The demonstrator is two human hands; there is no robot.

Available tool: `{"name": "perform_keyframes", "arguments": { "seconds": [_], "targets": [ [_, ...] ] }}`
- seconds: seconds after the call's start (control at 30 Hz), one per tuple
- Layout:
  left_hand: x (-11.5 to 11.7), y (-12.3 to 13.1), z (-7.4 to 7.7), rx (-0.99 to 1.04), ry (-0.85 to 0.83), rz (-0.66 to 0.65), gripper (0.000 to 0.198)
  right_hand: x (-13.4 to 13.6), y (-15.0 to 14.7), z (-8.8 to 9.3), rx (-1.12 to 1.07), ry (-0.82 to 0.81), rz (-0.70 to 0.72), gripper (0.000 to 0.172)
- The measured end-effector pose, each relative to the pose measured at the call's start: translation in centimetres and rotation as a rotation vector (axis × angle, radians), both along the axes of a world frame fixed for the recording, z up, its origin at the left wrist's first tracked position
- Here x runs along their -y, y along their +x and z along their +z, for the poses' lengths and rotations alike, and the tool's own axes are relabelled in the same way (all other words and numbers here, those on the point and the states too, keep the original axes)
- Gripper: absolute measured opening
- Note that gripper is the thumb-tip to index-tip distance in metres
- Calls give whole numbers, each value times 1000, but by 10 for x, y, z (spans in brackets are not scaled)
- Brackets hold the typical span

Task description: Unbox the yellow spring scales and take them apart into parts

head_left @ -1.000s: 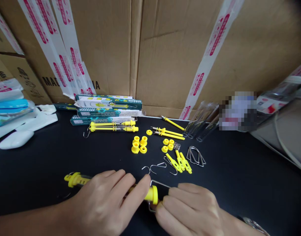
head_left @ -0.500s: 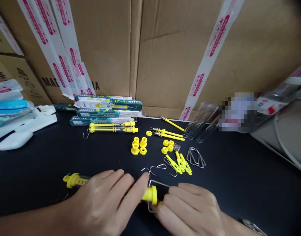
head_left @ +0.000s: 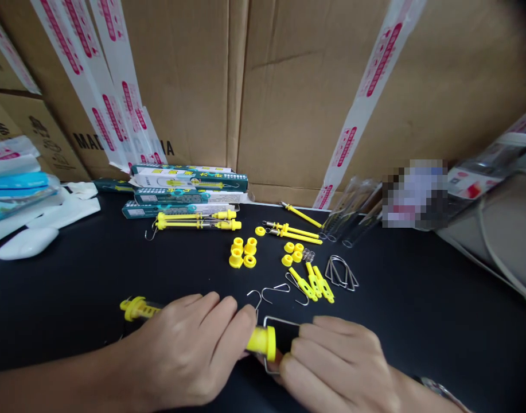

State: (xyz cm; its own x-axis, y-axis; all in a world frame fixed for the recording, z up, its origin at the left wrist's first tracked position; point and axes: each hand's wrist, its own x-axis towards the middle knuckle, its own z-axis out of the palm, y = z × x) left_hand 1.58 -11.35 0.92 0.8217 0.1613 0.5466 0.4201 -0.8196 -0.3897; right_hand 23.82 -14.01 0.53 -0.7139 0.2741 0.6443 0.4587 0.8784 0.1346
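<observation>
Yellow spring balance [head_left: 261, 342] sits across the two hands, low over the black bench top [head_left: 417, 338] and nearest the person; its slotted yellow end [head_left: 137, 308] pokes out to the left, and its round yellow cap shows between the hands; the left hand [head_left: 185, 350] is wrapped closely over the tube, hiding most of it, with its fingertips reaching the cap; the right hand [head_left: 335, 367] closes narrow around a rectangular wire loop [head_left: 282, 319] standing at the cap end, its fingers [head_left: 314, 338] just beside the cap; a metal watch [head_left: 439, 385] shows on that wrist; just beyond the hands lie loose wire hooks [head_left: 263, 295]; further off are yellow plastic caps [head_left: 241, 252], small yellow rings [head_left: 292, 252], slotted yellow pieces [head_left: 316, 284], a small spring [head_left: 308, 255] and a bunch of wire loops [head_left: 341, 274]; two whole balances [head_left: 198, 221] lie in front of teal-and-white boxes [head_left: 189, 183]; clear tubes [head_left: 351, 212] rest by the cardboard cartons [head_left: 288, 97], which carry red-printed white tape [head_left: 366, 86]; a white computer mouse [head_left: 26, 242] sits at the far left.
</observation>
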Motion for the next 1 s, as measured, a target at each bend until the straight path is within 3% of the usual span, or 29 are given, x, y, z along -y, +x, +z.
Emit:
{"name": "perform_keyframes", "arguments": {
  "seconds": [0.2,0.57,0.67,0.77,0.93,1.0],
  "targets": [
    [-2,0,5,76,-26,2,25,-3,2,-2,28,41,-14,40],
    [-2,-4,11,137,0,36,28,-13,24,5,97,-70,-87,32],
    [-4,-3,9,134,-22,51,28,-21,38,13,4,-116,-130,26],
    [-5,-2,7,109,-41,74,32,-30,57,26,-82,-200,-220,30],
    [-5,0,2,88,-78,114,33,-43,89,46,-75,-141,-307,26],
    [-5,0,1,83,-86,122,32,-49,100,48,-45,-200,-319,27]
  ]
}}
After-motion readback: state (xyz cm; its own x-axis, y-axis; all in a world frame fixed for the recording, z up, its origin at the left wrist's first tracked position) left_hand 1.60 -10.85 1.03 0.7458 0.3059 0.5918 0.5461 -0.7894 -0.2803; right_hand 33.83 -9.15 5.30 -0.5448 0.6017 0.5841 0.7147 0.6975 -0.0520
